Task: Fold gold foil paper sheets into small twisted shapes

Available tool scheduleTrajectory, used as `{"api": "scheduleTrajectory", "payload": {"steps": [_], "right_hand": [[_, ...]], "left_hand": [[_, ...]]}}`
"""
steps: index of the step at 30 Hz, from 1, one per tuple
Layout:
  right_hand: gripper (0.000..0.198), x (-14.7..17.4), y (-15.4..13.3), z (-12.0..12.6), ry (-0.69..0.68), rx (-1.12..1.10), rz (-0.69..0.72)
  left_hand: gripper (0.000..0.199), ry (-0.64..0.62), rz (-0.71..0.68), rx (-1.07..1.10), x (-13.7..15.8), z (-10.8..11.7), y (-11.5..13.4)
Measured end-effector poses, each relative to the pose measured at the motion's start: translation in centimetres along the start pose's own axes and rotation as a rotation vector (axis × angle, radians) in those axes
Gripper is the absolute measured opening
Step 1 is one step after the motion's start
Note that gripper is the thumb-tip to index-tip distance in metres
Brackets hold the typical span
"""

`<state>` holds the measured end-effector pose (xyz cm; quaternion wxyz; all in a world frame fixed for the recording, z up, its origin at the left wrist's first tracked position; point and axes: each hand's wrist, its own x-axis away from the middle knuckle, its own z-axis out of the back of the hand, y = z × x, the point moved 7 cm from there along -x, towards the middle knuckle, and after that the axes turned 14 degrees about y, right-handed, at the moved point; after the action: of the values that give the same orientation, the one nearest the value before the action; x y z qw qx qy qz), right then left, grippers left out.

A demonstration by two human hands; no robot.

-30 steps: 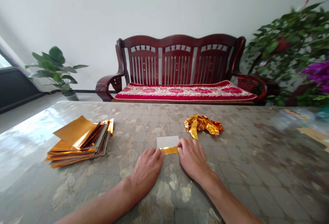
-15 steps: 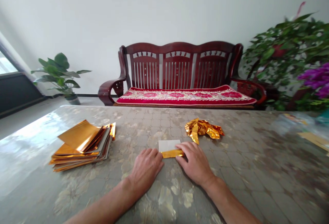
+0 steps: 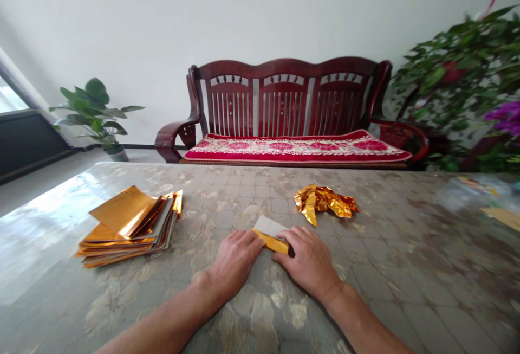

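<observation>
Between my two hands is a sheet of gold foil paper [image 3: 271, 225], pale grey side up, with its near edge folded over into a shiny gold strip. My left hand [image 3: 239, 255] grips the strip's left end, fingers closed. At the right end my right hand [image 3: 306, 256] holds it between thumb and fingers. The sheet lies tilted, its right side nearer to me. Crumpled gold foil [image 3: 325, 202] sits just beyond my right hand. A stack of gold foil paper [image 3: 125, 229] lies to the left, several sheets showing grey backs.
The table [image 3: 227, 197] has a patterned, glossy cover. Clear plastic bags [image 3: 473, 191] and a tan piece of card [image 3: 501, 217] lie at the right. Behind the table stand a dark red wooden bench [image 3: 280, 107] and potted plants [image 3: 95, 107].
The foil paper has turned clockwise, its right end coming nearer to me. Both hands keep hold of the folded strip. The view has shifted slightly.
</observation>
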<state>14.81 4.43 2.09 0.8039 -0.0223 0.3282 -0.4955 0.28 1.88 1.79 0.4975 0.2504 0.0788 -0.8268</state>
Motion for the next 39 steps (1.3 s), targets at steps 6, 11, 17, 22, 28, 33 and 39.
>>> {"api": "scheduleTrajectory", "payload": {"steps": [6, 11, 17, 22, 28, 33, 39], "right_hand": [[0.021, 0.2, -0.8, 0.3, -0.03, -0.071, 0.065], [0.017, 0.4, -1.3, 0.2, -0.059, -0.08, 0.121], [0.019, 0.5, -1.6, 0.3, -0.081, -0.079, 0.135], [0.025, 0.5, -1.6, 0.3, -0.095, -0.065, 0.131], [0.027, 0.5, -1.5, 0.1, -0.112, -0.081, 0.127], [0.02, 0.1, 0.4, 0.2, 0.009, -0.082, -0.012], [0.025, -0.9, 2.4, -0.1, 0.056, 0.165, -0.169]], "left_hand": [[0.022, -0.007, 0.066, -0.009, -0.2, -0.3, -0.3], [0.02, 0.013, 0.117, 0.009, -0.3, -0.2, -0.6], [0.024, 0.004, 0.029, 0.075, -0.2, -0.4, -0.3], [0.018, -0.03, -0.028, 0.062, -0.2, -0.6, 0.1], [0.015, -0.056, -0.033, 0.053, -0.3, -0.2, 0.6], [0.021, 0.044, -0.044, 0.008, -0.1, 0.7, 1.0], [0.018, 0.088, -0.083, -0.038, 0.6, 0.0, 1.3]]}}
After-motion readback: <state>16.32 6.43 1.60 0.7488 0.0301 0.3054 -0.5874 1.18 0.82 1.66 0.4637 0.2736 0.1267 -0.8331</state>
